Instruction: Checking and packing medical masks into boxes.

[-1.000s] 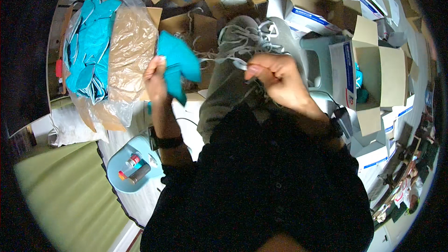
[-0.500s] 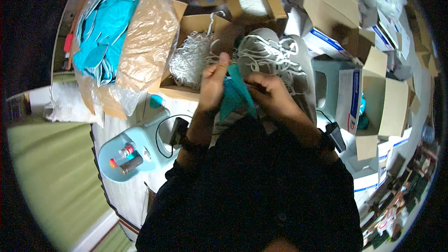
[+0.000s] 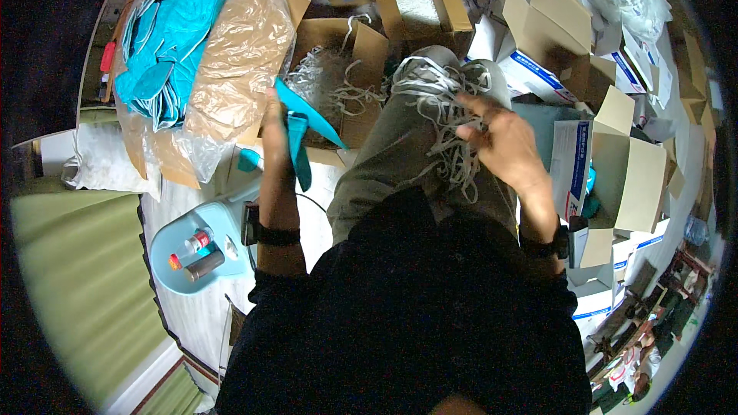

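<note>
A folded teal fabric piece [image 3: 302, 124] is gripped in my left hand [image 3: 274, 127], out to the left of my knees and in front of the box of white cords. My right hand [image 3: 503, 142] is over a tangle of white laces [image 3: 453, 131] draped across my grey trouser legs. Its thumb and forefinger are apart at the laces, and I see nothing held between them. More loose white cords [image 3: 315, 84] lie in an open cardboard box [image 3: 371, 50] beyond my left hand.
At the upper left, a plastic-lined carton [image 3: 246, 54] holds a pile of teal fabric pieces [image 3: 173, 38]. A light blue stool [image 3: 181, 284] carries a bottle [image 3: 192, 248] and a dark cylinder [image 3: 204, 266]. Open cartons [image 3: 646, 184] crowd the right; another box holds white bits [image 3: 417, 6].
My left hand has moved left with the teal fabric piece. My right hand has let go of that piece and moved right, onto the laces on my knees.
</note>
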`<state>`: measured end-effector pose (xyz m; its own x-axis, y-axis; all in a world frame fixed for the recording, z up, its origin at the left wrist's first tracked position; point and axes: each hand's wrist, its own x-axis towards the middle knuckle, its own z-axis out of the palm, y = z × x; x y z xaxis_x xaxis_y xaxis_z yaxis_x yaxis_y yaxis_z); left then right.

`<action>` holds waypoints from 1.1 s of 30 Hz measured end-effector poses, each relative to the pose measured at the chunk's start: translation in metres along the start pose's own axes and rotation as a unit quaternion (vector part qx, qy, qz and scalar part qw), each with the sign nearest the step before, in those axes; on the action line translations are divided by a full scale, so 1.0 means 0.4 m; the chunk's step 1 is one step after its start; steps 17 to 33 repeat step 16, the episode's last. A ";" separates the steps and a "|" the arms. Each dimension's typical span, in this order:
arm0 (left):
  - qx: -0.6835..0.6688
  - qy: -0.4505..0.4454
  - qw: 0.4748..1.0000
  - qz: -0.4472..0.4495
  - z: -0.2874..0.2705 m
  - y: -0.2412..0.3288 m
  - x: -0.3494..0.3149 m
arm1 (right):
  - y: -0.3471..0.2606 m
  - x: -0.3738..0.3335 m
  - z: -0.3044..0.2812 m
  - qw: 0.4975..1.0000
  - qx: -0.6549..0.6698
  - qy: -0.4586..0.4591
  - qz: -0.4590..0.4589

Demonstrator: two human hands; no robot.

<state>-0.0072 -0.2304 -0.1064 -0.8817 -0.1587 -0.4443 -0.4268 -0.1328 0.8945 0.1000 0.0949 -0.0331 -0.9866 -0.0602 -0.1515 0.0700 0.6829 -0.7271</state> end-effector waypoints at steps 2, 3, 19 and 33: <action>-0.084 -0.051 0.994 -0.056 0.075 0.019 -0.051 | 0.015 0.016 0.012 0.973 -0.181 0.144 -0.016; -0.074 -0.101 0.990 -0.068 0.068 -0.002 -0.052 | -0.008 0.032 0.003 0.990 -0.104 0.075 0.062; -0.169 -0.203 0.955 -0.138 0.082 -0.122 -0.067 | 0.188 0.111 0.199 0.934 -0.323 -0.156 0.000; -0.169 -0.203 0.955 -0.138 0.082 -0.122 -0.067 | 0.188 0.111 0.199 0.934 -0.323 -0.156 0.000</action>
